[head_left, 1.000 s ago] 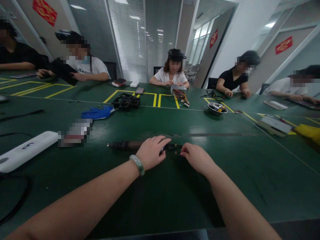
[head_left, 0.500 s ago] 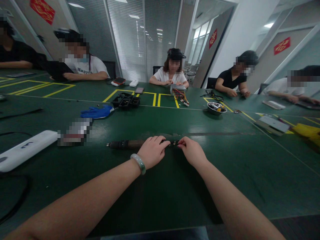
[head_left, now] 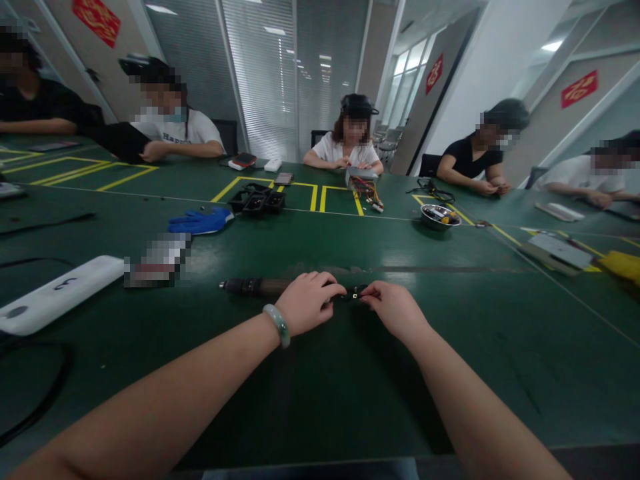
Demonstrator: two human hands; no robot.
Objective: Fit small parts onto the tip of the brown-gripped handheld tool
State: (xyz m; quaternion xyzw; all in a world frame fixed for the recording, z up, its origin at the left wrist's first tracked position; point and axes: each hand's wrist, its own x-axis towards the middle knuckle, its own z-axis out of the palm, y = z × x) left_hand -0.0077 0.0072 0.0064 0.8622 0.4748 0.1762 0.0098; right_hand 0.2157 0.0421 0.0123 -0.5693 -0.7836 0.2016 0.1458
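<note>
A dark electric screwdriver lies across the green table, its metal tip pointing left. My left hand, with a pale green bangle on the wrist, is closed over its rear part and covers much of it. At the tail end, my right hand pinches a small black piece with a shiny gold-coloured spot. A narrow gap separates the fingertips of the two hands. Whether this piece is joined to the screwdriver is hidden by my left fingers.
To the left lie a white power strip, a blurred-out phone-like object and a blue glove. Farther off are black plastic parts, a metal bowl of small items and a box with coloured wires. Several people sit across the table.
My right hand has shifted slightly right and down, and more of the small black piece shows between the hands. My left hand keeps its hold. The whole view has shifted a little.
</note>
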